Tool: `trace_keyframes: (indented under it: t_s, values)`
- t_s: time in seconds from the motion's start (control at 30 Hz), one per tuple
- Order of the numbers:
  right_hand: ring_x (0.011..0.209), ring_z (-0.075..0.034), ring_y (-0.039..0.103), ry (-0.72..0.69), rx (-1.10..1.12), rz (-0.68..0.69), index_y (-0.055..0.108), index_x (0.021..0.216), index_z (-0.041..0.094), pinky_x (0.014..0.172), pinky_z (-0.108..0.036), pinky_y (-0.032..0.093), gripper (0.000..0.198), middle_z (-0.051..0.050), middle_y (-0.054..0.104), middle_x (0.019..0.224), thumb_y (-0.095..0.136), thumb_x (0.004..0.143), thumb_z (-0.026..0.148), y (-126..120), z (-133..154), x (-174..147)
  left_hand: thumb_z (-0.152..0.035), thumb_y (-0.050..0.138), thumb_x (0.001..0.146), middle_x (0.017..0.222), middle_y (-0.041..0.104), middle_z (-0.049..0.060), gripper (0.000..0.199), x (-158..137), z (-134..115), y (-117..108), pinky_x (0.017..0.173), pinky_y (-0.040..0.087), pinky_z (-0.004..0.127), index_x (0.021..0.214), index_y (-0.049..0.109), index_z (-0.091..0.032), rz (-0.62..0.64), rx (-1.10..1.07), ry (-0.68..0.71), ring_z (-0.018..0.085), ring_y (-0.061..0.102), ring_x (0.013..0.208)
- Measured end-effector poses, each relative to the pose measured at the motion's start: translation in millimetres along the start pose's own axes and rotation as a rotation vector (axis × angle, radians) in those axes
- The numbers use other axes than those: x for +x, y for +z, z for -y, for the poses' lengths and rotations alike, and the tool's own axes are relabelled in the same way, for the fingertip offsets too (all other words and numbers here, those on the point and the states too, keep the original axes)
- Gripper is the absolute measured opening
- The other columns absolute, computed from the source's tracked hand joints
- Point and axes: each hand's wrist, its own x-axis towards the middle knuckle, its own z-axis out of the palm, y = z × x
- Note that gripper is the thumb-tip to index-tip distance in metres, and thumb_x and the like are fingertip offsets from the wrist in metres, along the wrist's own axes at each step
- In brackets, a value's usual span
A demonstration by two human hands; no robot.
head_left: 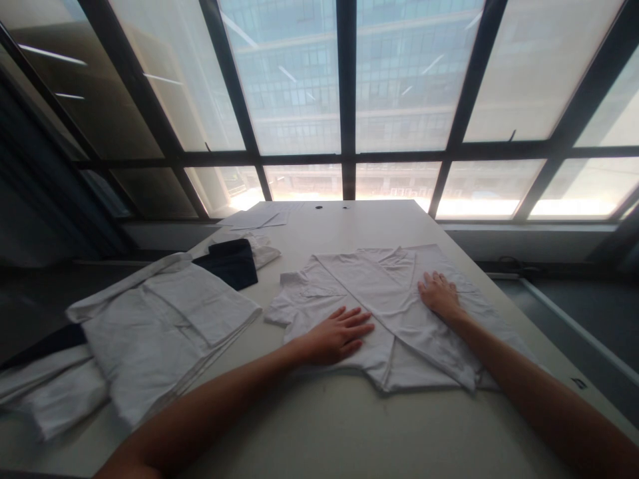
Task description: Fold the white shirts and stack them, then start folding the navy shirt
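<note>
A white short-sleeved garment [372,283] with a crossed, wrap-like front lies spread on the white table. My left hand [342,334] rests flat on its near left part, fingers spread and pointing right. On the right part of the cloth lies my right hand [439,294], palm down with the fingers somewhat apart. Neither hand grips the fabric. Creases run across the garment, and a diagonal edge passes between the two hands. My right forearm hides some of its near right side.
Folded white cloth [200,313] is piled at the left, partly over the table edge. Behind it lie a dark navy folded cloth [234,263] and papers [257,218]. The white table [329,432] reaches toward large windows [294,80]. A pale rail [574,326] stands off the right edge.
</note>
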Motion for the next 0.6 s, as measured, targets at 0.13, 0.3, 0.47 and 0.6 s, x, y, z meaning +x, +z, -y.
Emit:
trace_keyframes:
  t_s: [0.13,0.3,0.47,0.6]
  values:
    - [0.145,-0.033,0.035,-0.004,-0.008,-0.004,0.046,0.150,0.013,0.111,-0.054,0.030,0.057,-0.021,0.042,0.158,0.028,0.103,0.040,0,0,-1,-0.039,0.048,0.104,0.161,0.040,0.006,0.048,1,3,-13,0.125,0.022,0.049,0.152,0.048,-0.030,-0.007,-0.044,0.060,0.028,0.032,0.151]
    - [0.145,-0.034,0.036,-0.003,0.008,-0.009,0.047,0.149,0.013,0.111,-0.055,0.031,0.057,-0.021,0.043,0.157,0.029,0.103,0.041,1,1,-1,-0.036,0.048,0.104,0.139,0.065,0.005,0.038,28,24,-38,0.114,0.042,0.034,0.137,0.063,-0.026,-0.227,-0.102,0.025,0.020,0.059,0.130]
    - [0.145,-0.034,0.036,0.004,0.024,-0.024,0.048,0.149,0.013,0.112,-0.054,0.031,0.055,-0.021,0.043,0.157,0.031,0.103,0.039,0,3,-2,-0.024,0.044,0.102,0.140,0.064,0.007,0.038,93,70,-41,0.116,0.040,0.033,0.131,0.067,-0.018,-0.355,0.014,-0.255,0.020,0.057,0.133]
    - [0.146,-0.034,0.035,0.010,0.033,-0.015,0.048,0.149,0.013,0.112,-0.054,0.030,0.055,-0.020,0.042,0.157,0.032,0.104,0.039,-1,5,-3,-0.019,0.040,0.102,0.147,0.058,0.011,0.041,132,103,-36,0.118,0.035,0.032,0.136,0.061,-0.013,-0.290,0.082,-0.484,0.020,0.051,0.138]
